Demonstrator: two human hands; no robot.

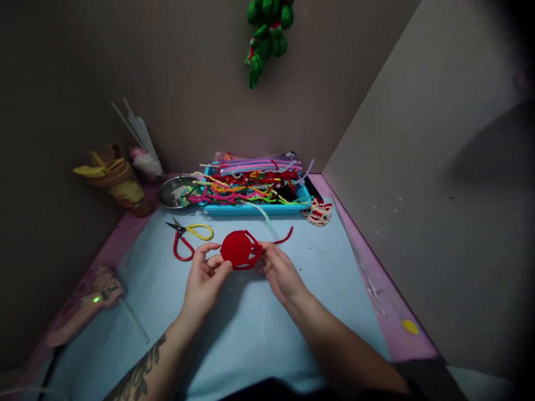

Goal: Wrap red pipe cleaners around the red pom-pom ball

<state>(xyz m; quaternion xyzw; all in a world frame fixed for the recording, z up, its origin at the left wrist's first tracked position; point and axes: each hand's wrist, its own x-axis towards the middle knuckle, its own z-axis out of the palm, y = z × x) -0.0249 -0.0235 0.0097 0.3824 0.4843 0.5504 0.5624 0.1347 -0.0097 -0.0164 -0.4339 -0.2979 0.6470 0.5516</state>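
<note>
Both hands hold up a round red piece (237, 249) that looks made of fuzzy pipe cleaner, just above the blue cloth. My left hand (206, 280) grips its left edge between thumb and fingers. At its right side, where open loops of red strand show gaps, my right hand (281, 271) pinches it. A loose red pipe cleaner end (285, 236) sticks out to the right past the right fingers. Left of the piece lie scissors (184, 236) with one red and one yellow handle, blades apart.
A blue tray (254, 210) heaped with coloured pipe cleaners stands at the back, beside a metal bowl (167, 192). A pink glue gun (90, 312) with a lit green light lies at left. A lion-like face ornament (318, 213) sits at the tray's right corner. Walls close in the back and right.
</note>
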